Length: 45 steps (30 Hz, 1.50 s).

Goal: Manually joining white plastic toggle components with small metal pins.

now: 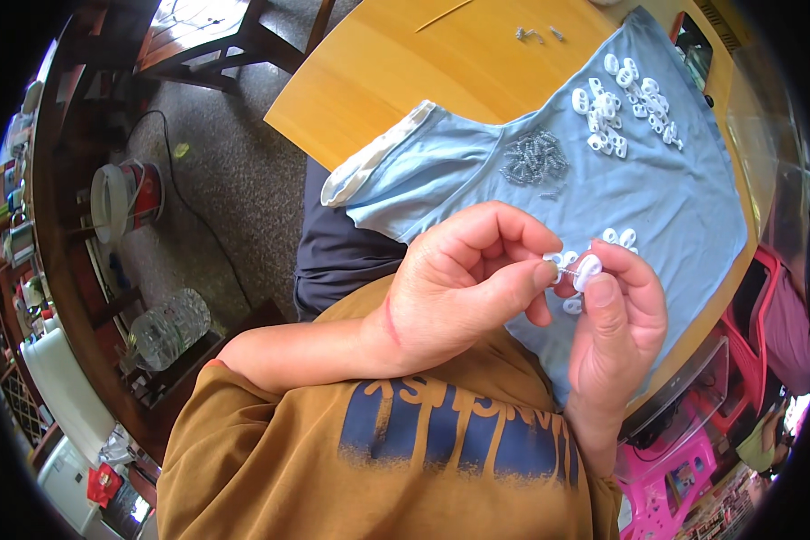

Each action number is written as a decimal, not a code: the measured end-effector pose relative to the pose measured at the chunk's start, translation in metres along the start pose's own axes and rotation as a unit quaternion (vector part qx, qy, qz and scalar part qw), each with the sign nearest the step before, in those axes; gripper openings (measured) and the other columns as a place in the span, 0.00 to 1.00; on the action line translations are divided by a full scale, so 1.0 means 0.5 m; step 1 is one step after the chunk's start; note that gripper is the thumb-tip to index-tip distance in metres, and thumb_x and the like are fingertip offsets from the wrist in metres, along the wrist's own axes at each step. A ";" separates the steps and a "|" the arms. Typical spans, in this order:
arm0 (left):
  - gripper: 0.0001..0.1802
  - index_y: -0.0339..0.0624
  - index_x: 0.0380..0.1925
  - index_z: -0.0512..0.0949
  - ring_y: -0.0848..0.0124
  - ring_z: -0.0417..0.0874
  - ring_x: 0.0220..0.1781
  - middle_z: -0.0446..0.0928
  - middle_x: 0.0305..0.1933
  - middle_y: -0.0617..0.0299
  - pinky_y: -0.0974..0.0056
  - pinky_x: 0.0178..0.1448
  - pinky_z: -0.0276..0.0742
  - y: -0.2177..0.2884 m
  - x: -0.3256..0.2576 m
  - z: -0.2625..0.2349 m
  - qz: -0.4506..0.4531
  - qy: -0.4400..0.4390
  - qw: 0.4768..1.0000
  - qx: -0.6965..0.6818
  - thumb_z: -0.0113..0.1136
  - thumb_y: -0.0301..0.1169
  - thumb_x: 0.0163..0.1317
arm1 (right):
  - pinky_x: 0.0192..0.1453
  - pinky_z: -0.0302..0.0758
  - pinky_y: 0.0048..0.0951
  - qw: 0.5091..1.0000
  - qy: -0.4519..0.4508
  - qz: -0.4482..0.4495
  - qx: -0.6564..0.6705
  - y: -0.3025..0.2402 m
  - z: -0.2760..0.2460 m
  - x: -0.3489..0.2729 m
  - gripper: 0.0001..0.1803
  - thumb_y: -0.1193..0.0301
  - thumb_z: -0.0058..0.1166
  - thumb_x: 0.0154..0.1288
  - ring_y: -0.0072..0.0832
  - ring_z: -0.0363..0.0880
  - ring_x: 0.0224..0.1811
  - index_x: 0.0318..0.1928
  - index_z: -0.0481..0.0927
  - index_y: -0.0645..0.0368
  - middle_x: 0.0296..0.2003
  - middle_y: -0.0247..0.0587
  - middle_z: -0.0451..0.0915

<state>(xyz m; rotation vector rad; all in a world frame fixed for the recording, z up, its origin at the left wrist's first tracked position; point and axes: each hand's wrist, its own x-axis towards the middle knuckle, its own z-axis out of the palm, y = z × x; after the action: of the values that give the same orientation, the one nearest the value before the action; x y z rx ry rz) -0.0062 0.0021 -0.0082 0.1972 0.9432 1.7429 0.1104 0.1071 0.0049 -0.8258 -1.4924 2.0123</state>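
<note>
A person is working over a light blue cloth spread on a yellow wooden surface. The right hand is pinching a small white plastic piece in a closed grip, while the left hand is pressing a thin metal spring against it with fingertips closed. More white pieces and a heap of springs are lying on the cloth beyond. Under that pressure, the tiny spring could probably slip loose and fly off.

A small white plastic piece sits pinched upright over the blue cloth. A thin metal spring, seemingly, meets its left side.
</note>
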 end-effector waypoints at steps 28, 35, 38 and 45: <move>0.21 0.30 0.56 0.63 0.73 0.78 0.45 0.76 0.43 0.56 0.71 0.50 0.75 -0.011 -0.007 -0.009 0.048 -0.078 0.992 0.085 0.49 0.18 0.63 | 0.40 0.73 0.25 0.914 -0.090 -0.232 -0.320 0.002 -0.005 0.007 0.19 0.78 0.52 0.60 0.29 0.76 0.36 0.52 0.73 0.70 0.39 0.49 0.76; 0.20 0.32 0.56 0.65 0.74 0.78 0.46 0.76 0.45 0.57 0.71 0.50 0.75 0.002 -0.012 0.003 0.009 -0.043 0.988 0.145 0.51 0.20 0.62 | 0.43 0.73 0.27 0.927 -0.098 -0.189 -0.310 -0.001 -0.010 0.004 0.21 0.77 0.53 0.59 0.32 0.76 0.38 0.53 0.71 0.71 0.40 0.49 0.76; 0.20 0.32 0.55 0.65 0.74 0.79 0.44 0.76 0.44 0.57 0.71 0.49 0.76 -0.010 -0.009 0.000 0.015 -0.052 0.995 0.082 0.50 0.19 0.63 | 0.42 0.73 0.26 0.924 -0.105 -0.194 -0.311 0.000 -0.013 0.004 0.20 0.78 0.52 0.59 0.31 0.76 0.37 0.53 0.71 0.70 0.39 0.49 0.77; 0.19 0.31 0.55 0.65 0.74 0.80 0.39 0.78 0.40 0.56 0.70 0.45 0.77 -0.008 -0.013 0.002 -0.009 -0.054 0.997 0.046 0.50 0.19 0.63 | 0.38 0.72 0.23 0.939 -0.084 -0.180 -0.280 0.006 -0.015 -0.004 0.18 0.80 0.48 0.61 0.26 0.75 0.34 0.53 0.72 0.70 0.38 0.46 0.77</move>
<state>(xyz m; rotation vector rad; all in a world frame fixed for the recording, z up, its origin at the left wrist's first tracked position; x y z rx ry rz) -0.0003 -0.0025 -0.0083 0.3392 0.9430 1.6573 0.1171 0.1099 0.0007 -0.5311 -2.1850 1.4295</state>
